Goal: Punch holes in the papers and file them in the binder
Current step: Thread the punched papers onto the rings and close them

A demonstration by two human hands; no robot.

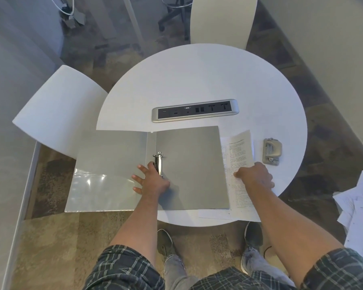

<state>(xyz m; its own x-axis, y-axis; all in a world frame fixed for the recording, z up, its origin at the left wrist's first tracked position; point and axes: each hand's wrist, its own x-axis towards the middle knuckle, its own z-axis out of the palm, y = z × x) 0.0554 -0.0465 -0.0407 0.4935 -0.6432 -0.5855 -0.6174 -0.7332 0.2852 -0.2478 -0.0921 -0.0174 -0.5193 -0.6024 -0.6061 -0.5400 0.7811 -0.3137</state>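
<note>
Round white table point(197, 80), open binder point(187, 174), hole punch point(272, 151), carpet point(82, 237) seemingly

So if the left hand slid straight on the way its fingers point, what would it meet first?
The left hand points up-left across the open grey binder; only its bare left cover lies ahead, then probably the white chair.

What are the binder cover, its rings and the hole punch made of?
Binder cover: looks like matte grey plastic, thin and flat; clear glossy pocket on left flap.
Rings: polished metal, bright mirror glints.
Hole punch: apparently brushed grey metal, possibly painted; dull sheen.
</note>
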